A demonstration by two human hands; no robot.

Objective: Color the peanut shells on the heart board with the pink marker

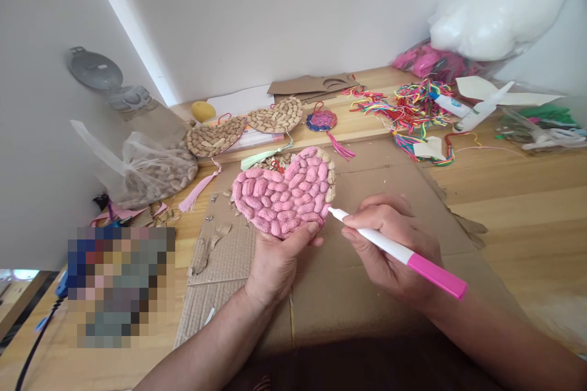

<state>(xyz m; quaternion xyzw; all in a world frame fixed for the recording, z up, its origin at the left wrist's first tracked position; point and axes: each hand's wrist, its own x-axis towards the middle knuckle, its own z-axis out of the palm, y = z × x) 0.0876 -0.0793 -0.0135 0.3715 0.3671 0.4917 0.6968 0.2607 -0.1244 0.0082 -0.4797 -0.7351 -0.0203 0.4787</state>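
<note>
Beyond the marker (398,249), bottles (485,109) bear illegible labels (454,103).

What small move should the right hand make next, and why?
Probably shift the marker upward: its tip is at the right edge of the peanut heart, just below tan peanuts, while most others are pink. The left hand holds the heart's bottom.

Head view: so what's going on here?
A person's left hand holds up a heart covered in peanuts. The right hand grips a marker, its tip at the heart's right edge. Most of the peanuts are pink; a few along the upper right edge are tan. Cardboard lies below.
</note>
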